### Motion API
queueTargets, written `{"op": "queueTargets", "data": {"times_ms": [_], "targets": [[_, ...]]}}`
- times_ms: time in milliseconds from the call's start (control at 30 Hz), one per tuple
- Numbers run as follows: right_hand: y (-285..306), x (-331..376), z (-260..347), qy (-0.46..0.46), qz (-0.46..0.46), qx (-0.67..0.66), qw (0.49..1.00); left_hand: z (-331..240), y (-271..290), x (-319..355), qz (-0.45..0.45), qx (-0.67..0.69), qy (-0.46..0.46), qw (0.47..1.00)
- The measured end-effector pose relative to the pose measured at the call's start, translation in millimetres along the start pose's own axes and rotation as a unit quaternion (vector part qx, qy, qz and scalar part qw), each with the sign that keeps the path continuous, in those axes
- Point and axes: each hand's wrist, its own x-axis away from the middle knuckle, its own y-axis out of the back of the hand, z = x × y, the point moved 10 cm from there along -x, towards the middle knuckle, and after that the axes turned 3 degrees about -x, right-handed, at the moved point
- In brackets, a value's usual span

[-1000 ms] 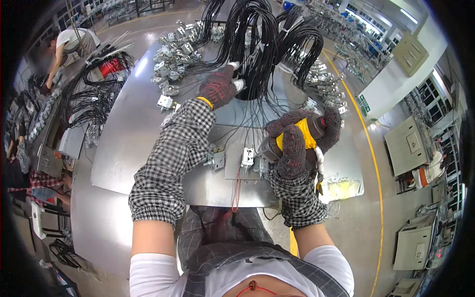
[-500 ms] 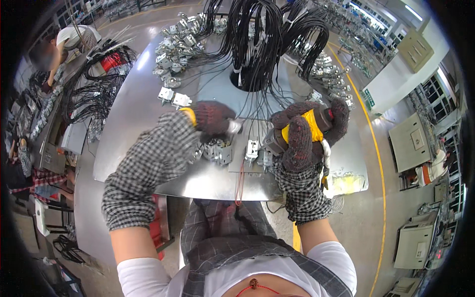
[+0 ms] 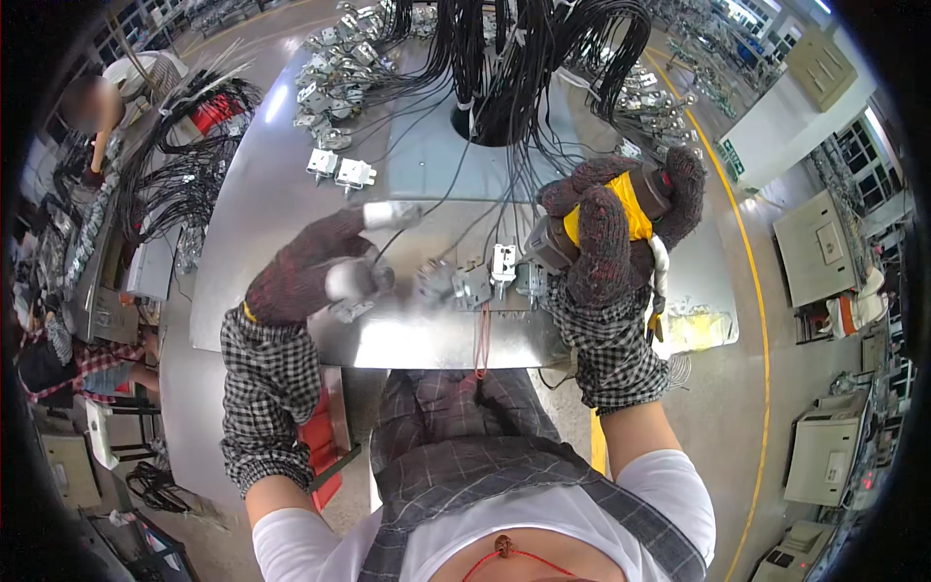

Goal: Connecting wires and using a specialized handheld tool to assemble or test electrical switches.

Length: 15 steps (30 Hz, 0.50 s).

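Observation:
My left hand (image 3: 325, 257), in a dark red knit glove with whitish fingertips, is over the left of the metal table. Its thumb and fingers are spread, smeared a little by motion. A thin black cable (image 3: 396, 240) runs down between them. Just below the thumb is a small blurred metal piece (image 3: 351, 309); I cannot tell whether it touches the hand. My right hand (image 3: 601, 247), gloved alike, grips a yellow-and-grey power tool (image 3: 628, 206). Between my hands sit a white-and-metal latch-like unit (image 3: 502, 264) and several metal mechanisms (image 3: 472, 285), with black cables leading to them.
A thick bundle of black cables (image 3: 499, 78) rises behind the table's hole. Metal units pile up at the far left (image 3: 325, 97) and far right. Two white-topped units (image 3: 355, 173) lie left of centre. A red cord (image 3: 482, 339) hangs over the front edge. Another person (image 3: 97, 107) works at a left-hand bench.
My left hand has moved left and toward me from near the middle, and its fingers have spread apart. My right hand still holds the power tool; the view has shifted slightly.

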Motion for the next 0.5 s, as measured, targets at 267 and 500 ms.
{"op": "queueTargets", "data": {"times_ms": [267,500], "targets": [[-5,5,-6,-0.04,-0.05,-0.05,0.997,-27,-24,38,-0.152,0.075,-0.265,0.949],[6,-7,-4,0.06,-0.003,0.032,0.998,7,-35,32,-0.269,0.331,-0.361,0.829]]}}
